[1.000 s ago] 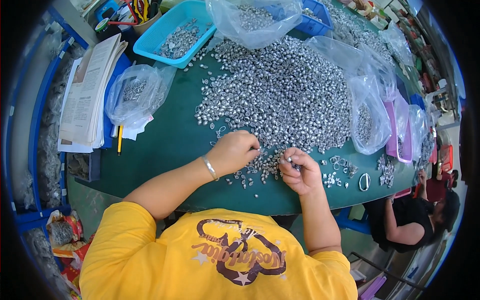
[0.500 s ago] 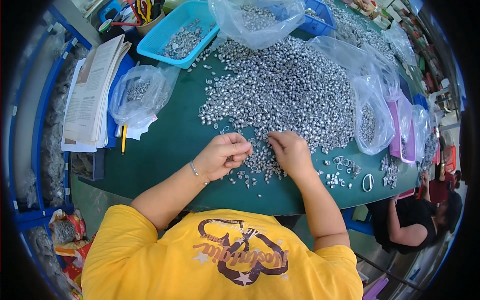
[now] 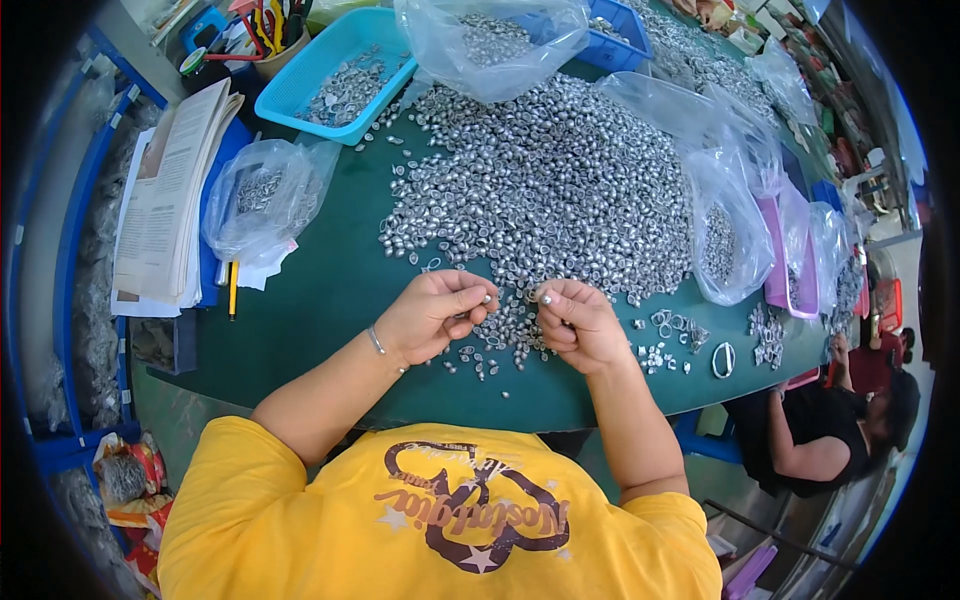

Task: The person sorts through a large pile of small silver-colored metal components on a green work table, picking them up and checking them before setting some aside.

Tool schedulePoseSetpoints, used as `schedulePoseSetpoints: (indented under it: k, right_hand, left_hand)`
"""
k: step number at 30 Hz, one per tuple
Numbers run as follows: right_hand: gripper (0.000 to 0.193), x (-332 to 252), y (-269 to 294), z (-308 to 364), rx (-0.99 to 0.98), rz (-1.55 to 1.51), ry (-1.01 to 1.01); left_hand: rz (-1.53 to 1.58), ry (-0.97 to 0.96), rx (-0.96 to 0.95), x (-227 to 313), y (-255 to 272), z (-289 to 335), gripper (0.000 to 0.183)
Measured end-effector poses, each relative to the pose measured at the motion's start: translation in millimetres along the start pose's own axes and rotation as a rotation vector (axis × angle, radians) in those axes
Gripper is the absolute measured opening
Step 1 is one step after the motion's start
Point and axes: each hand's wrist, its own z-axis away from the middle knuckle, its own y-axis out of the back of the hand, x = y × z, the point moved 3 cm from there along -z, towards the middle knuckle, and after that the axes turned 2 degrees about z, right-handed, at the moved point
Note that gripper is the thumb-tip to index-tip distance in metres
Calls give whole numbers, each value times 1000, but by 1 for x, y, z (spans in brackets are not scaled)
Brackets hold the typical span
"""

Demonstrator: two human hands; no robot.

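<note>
My left hand (image 3: 445, 310) is closed in a pinch, with a small silvery metal piece (image 3: 487, 299) showing at its thumb and fingertip. Facing it, my right hand (image 3: 584, 325) also pinches a small rounded metal piece (image 3: 547, 299). Both hands hover over the near edge of a wide heap of silvery oval metal pieces (image 3: 560, 180). A smaller cluster of the same pieces (image 3: 512, 335) lies between and below the hands. The exact kind of these pieces is too small to make out.
A turquoise basket (image 3: 268, 104) and clear plastic bags (image 3: 727, 240) with metal parts border the heap. Papers (image 3: 170, 190) lie at the left. Metal rings (image 3: 680, 326) and a bangle-like loop (image 3: 722, 360) lie on the green table (image 3: 330, 330). Another person (image 3: 815, 435) sits at the right.
My right hand has lifted from the heap's near edge and turned, now showing a metal piece in its pinch. The left hand stays nearly in place. The whole view has shifted slightly.
</note>
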Motion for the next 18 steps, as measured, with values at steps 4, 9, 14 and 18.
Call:
schedulePoseSetpoints:
  k: [4,9,14,18]
  right_hand:
    - [12,-1,5,4,-119,-110,8]
    - [8,-8,4,4,-202,-287,76]
    - [16,-10,-7,-9,296,1066,453]
    - [12,2,-26,-23,349,1715,681]
  left_hand:
    - [0,-61,14,4,3,1,10]
    - [159,-88,-39,15,18,0,11]
    - [-1085,-444,296,25,-4,-19,17]
    - [-1596,-695,269,16,-12,-38,8]
